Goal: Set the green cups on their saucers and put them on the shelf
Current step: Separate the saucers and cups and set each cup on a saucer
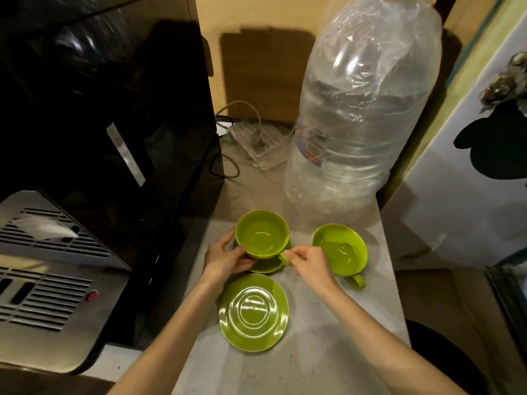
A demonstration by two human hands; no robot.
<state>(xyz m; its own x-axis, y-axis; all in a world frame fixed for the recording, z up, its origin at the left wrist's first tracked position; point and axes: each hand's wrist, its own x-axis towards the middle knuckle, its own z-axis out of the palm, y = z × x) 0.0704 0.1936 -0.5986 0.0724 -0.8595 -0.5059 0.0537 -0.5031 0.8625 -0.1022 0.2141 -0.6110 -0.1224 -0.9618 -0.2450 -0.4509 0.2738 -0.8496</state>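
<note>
A green cup (261, 233) sits on a green saucer (266, 266) in the middle of the counter. My left hand (226, 259) grips the cup's left side and the saucer's edge. My right hand (310, 265) pinches the cup's handle on its right. A second green cup (340, 252) stands empty on the counter to the right, its handle pointing toward me. A second saucer (253, 312) lies bare just in front of the first, close to both wrists.
A large plastic-wrapped water bottle (362, 109) stands behind the cups. A black appliance (114, 124) with a metal grille (48, 269) fills the left. A white power strip (256, 141) with cables lies at the back. The pale counter (328, 352) ends at the right, beside a white fridge (470, 195).
</note>
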